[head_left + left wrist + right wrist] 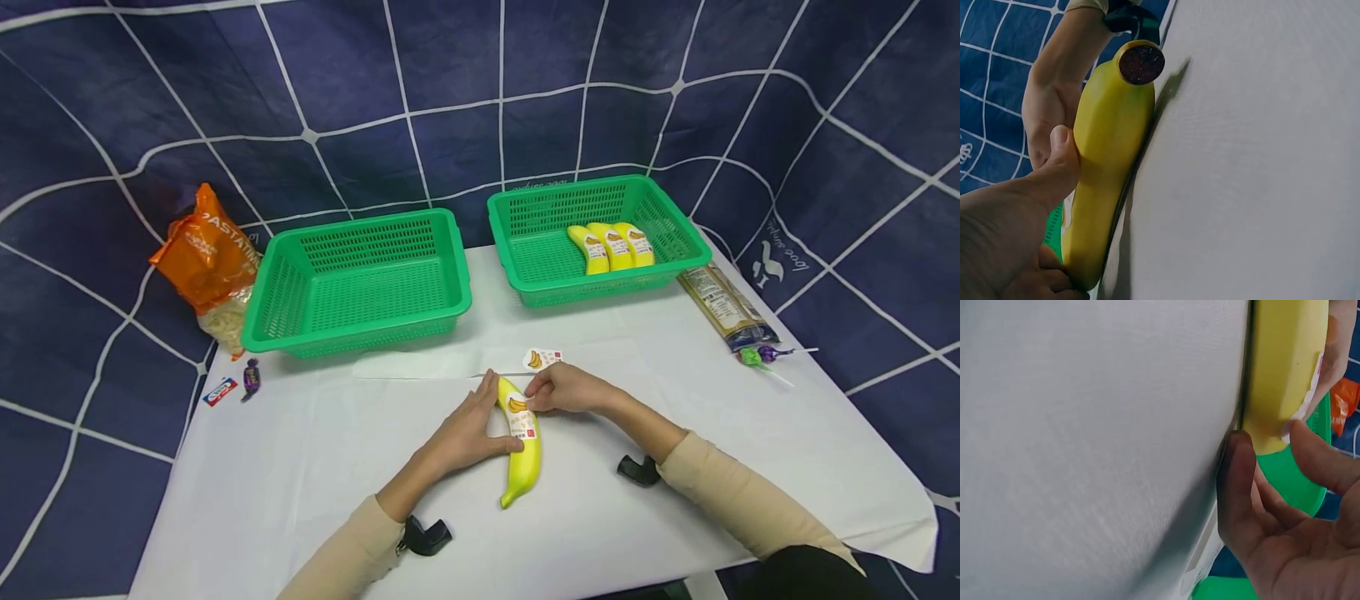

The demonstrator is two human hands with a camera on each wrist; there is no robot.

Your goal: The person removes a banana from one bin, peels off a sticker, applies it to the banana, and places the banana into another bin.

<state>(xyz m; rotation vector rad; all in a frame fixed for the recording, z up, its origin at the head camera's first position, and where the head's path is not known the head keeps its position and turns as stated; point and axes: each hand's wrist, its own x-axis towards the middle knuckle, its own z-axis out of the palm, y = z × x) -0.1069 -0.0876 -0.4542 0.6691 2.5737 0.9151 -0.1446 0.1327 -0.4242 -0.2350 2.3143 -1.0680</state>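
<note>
Close to the person, a yellow toy banana point(522, 446) lies on the white tabletop point(315, 467), with its thin tip pointing back at the person. The left hand point(471, 429) holds the banana from its left side, with the thumb laid across the yellow skin. The right hand point(564, 388) is at the far end of the banana, and its fingertips pinch the edge of a white sticker point(521, 416) on the banana. The sticker has a small banana picture on it, and its tiny words are too small to read. Just past the hands lies a loose sticker sheet point(543, 359) with the same banana picture. Off to the left edge of the tabletop are a small red and white wrapped sweet point(220, 391) and a purple wrapped sweet point(251, 378). To the right lie two lollipops point(761, 357), one green and one purple. Farther back stand two green plastic baskets. The left basket point(358, 282) has nothing in it. The right basket point(596, 237) holds three more yellow bananas point(613, 247) side by side, each with a white sticker. Beside the left basket is an orange pasta bag point(206, 262) whose writing begins "PASTA". Beside the right basket lies a long clear packet point(725, 305) with a label too small to read. Behind it all hangs a dark blue cloth point(480, 92) with white lines.
</note>
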